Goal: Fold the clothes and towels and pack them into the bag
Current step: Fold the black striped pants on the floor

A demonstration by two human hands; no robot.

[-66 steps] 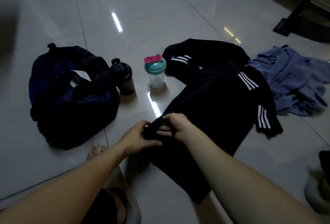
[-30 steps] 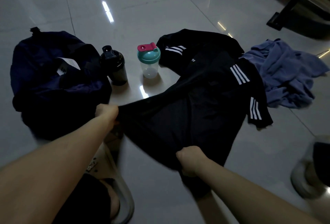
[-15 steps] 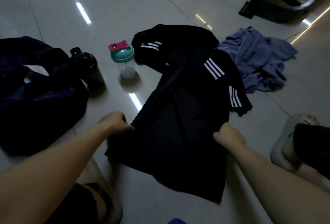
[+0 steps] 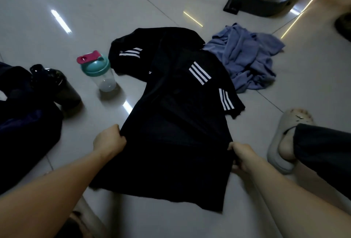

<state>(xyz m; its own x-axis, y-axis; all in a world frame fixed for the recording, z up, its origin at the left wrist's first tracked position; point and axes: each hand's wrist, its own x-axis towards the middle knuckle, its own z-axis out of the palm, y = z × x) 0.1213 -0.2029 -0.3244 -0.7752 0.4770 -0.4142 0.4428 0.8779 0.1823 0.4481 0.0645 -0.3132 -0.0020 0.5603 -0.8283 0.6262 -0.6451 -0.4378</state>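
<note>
Black sports fabric with white triple stripes, a short-sleeved shirt (image 4: 171, 124), lies spread on the glossy pale tiled floor (image 4: 91, 10) in front of the person. Its hem is nearest the camera and its striped sleeves point away. More black striped cloth is bunched at its far end, and in the dim light I cannot tell whether that is a second garment.

The left hand (image 4: 109, 141) has its fingers curled round the shirt's left edge and grips it. The right hand (image 4: 242, 155) pinches the right edge at about the same height, so the cloth is stretched flat between the two hands.

A crumpled blue-grey towel (image 4: 248, 57) lies on the floor just beside the shirt's far right corner. The dark navy fabric bag (image 4: 24, 129) sits at the left, partly cut off by the picture's edge and well apart from the shirt. An upright black shaker bottle (image 4: 55, 86) stands against the bag. Between that bottle and the shirt stands a clear shaker bottle with a teal lid and pink flip cap (image 4: 100, 72). A foot in a beige foam slipper (image 4: 284, 133) rests on the floor at the right.
</note>
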